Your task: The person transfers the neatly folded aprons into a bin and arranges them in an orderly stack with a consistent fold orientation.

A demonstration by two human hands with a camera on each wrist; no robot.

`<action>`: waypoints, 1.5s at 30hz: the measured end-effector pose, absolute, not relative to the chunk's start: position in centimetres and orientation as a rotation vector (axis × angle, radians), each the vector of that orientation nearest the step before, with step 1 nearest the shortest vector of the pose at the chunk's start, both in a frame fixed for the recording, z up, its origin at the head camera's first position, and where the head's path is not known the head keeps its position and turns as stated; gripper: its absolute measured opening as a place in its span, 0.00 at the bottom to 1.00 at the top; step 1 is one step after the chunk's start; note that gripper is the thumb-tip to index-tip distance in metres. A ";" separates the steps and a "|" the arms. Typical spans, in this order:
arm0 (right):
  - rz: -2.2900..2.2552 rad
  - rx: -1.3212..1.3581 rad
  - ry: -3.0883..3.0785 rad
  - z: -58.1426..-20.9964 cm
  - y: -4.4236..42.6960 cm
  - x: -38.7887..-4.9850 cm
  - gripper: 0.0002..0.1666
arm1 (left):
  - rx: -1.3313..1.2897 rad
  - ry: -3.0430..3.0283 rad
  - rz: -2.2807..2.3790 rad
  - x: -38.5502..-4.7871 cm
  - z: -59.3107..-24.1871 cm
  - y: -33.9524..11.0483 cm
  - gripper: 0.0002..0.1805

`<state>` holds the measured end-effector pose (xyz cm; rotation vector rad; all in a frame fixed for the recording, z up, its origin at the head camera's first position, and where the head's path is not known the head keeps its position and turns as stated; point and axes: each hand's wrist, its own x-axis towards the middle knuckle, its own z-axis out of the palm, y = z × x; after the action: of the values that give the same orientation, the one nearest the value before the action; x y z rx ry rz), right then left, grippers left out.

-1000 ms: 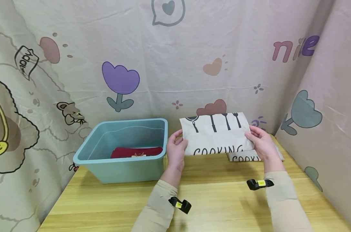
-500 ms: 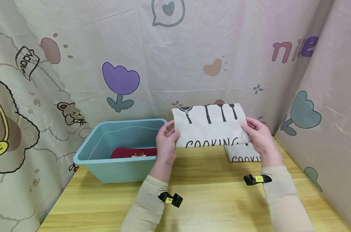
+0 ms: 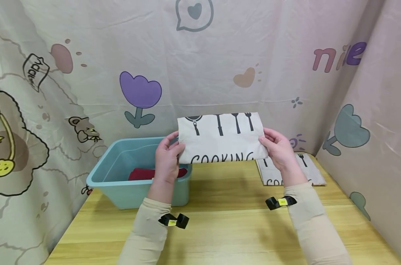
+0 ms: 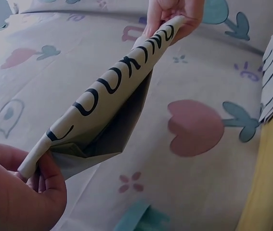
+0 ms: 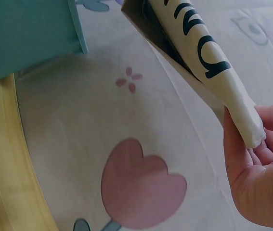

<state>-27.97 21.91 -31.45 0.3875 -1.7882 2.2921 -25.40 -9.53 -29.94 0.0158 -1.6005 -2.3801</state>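
Observation:
Between my two hands hangs a folded white cloth (image 3: 220, 140), printed with black utensils and the word COOKING. My left hand (image 3: 167, 158) pinches its left edge, and in the left wrist view the thumb and fingers close over that end. On the opposite edge, my right hand (image 3: 280, 152) pinches the cloth between thumb and fingers. The cloth is held above the table, close to the right side of a blue-green plastic bin (image 3: 121, 191). A dark red folded cloth (image 3: 141, 174) lies inside the bin, partly hidden by my left hand.
A similar folded COOKING cloth (image 3: 308, 171) lies at the right back of the wooden table (image 3: 227, 232), partly behind my right hand. A patterned curtain (image 3: 200, 73) stands behind the table and along both sides.
Both hands have moved left and slightly up with the white cloth. My left hand now overlaps the bin, and more of the cloth lying on the table shows.

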 end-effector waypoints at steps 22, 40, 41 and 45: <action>2.308 0.421 -1.866 -30.4 14.9 -29.1 0.26 | 0.050 -1.678 -2.374 -25.1 -28.9 -17.2 0.22; 2.376 0.385 -1.885 -31.3 8.9 -29.3 0.24 | -0.078 -1.533 -2.517 -24.4 -29.2 -23.7 0.17; 2.378 0.380 -1.890 -31.3 8.6 -29.3 0.24 | -0.097 -1.526 -2.528 -24.4 -29.2 -24.1 0.18; 2.389 0.358 -1.908 -31.4 7.2 -29.4 0.23 | -0.147 -1.505 -2.573 -24.3 -29.3 -25.6 0.19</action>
<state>-29.36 7.24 -31.43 0.3584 -1.9075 2.3894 -24.29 -25.60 -29.28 -0.1469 -1.5051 -2.5726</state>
